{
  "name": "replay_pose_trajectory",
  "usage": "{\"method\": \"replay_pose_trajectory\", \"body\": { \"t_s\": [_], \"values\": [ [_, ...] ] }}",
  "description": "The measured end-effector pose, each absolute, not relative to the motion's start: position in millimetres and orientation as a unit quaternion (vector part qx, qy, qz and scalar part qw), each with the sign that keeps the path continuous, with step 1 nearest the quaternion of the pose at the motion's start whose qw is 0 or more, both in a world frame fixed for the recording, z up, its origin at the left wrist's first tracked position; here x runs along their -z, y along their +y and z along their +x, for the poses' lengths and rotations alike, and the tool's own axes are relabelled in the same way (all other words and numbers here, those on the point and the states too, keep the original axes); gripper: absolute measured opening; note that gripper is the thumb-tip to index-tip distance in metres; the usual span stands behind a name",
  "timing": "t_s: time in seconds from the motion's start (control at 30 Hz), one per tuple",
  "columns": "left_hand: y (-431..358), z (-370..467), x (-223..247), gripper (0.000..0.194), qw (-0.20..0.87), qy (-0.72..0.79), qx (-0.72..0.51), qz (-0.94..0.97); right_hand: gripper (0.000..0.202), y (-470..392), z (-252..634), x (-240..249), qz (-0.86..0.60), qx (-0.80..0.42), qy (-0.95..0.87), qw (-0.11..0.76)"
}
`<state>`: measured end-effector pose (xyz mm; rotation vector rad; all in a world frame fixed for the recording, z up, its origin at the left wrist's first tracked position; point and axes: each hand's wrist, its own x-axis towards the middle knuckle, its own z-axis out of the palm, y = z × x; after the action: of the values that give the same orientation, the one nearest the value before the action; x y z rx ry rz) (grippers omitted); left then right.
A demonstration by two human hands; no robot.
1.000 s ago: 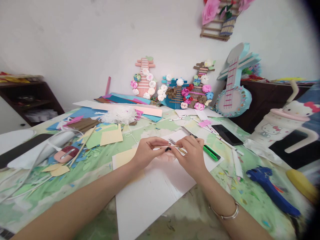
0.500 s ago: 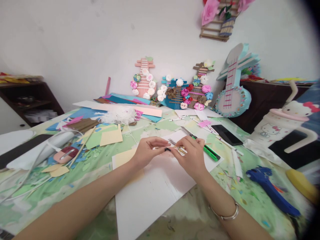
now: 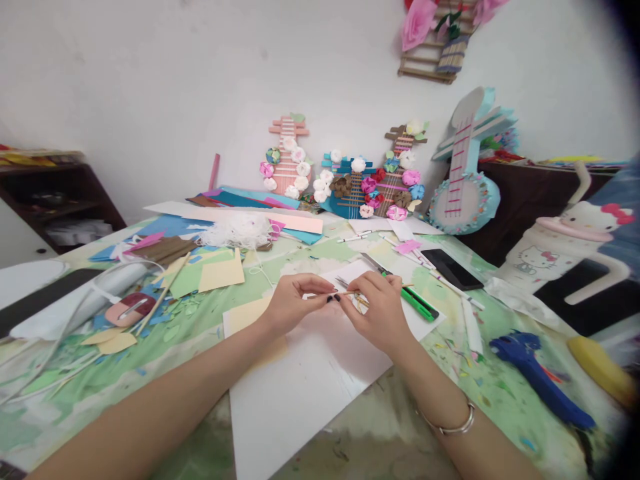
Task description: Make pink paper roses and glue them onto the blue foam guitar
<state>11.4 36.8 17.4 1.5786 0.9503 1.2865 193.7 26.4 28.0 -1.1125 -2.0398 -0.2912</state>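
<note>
My left hand [image 3: 294, 301] and my right hand [image 3: 379, 310] meet over a white sheet of paper [image 3: 295, 393]. Both are closed in a pinch on a thin wooden stick [image 3: 407, 285], whose far end pokes out past my right hand. Around the stick between my fingertips there seems to be something pinkish, too small to make out. Scissors with gold-coloured handles [image 3: 361, 304] lie partly hidden beneath my right hand. Just beyond that hand is a green utility knife [image 3: 421, 303], its blade out.
A blue glue gun [image 3: 543, 380] and a yellow object [image 3: 600, 367] lie at right. Behind them stand a cup with a straw [image 3: 545, 250] and a phone [image 3: 453, 269]. Paper scraps [image 3: 223, 275] and white shredded strands [image 3: 237, 230] cover the left. Decorated paper instruments [image 3: 286, 160] line the wall.
My fingertips have shifted slightly on the stick, and both thumbnails now show side by side. My hands otherwise stay in place, and the view has moved a little.
</note>
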Motion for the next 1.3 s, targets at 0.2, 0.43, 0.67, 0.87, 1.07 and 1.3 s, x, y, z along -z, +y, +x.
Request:
{"method": "replay_pose_trajectory", "body": {
  "t_s": [0.2, 0.43, 0.67, 0.87, 1.07, 1.3],
  "values": [
    [31.6, 13.0, -19.6, 0.01, 0.292, 0.386, -0.514, 0.708, 0.022, 28.6, 194.0, -26.5, -0.445, 0.113, -0.793, 0.4],
    [33.7, 12.8, -13.9, 0.016, 0.097, 0.36, -0.531, 0.761, 0.02, 29.0, 193.5, -26.7, -0.436, 0.137, -0.79, 0.409],
    [32.8, 13.1, -13.5, 0.016, 0.107, 0.368, -0.515, 0.767, 0.019, 27.3, 193.4, -27.0, -0.43, 0.141, -0.792, 0.411],
    [29.9, 14.3, -18.0, 0.016, 0.15, 0.383, -0.503, 0.76, 0.019, 26.9, 193.5, -28.1, -0.424, 0.146, -0.795, 0.41],
    [30.0, 15.2, -20.9, 0.012, 0.165, 0.388, -0.487, 0.765, 0.019, 25.3, 192.2, -28.7, -0.423, 0.155, -0.799, 0.398],
    [31.3, 15.0, -16.7, 0.015, 0.152, 0.378, -0.477, 0.779, 0.017, 23.6, 190.9, -29.4, -0.413, 0.178, -0.809, 0.379]
  ]
}}
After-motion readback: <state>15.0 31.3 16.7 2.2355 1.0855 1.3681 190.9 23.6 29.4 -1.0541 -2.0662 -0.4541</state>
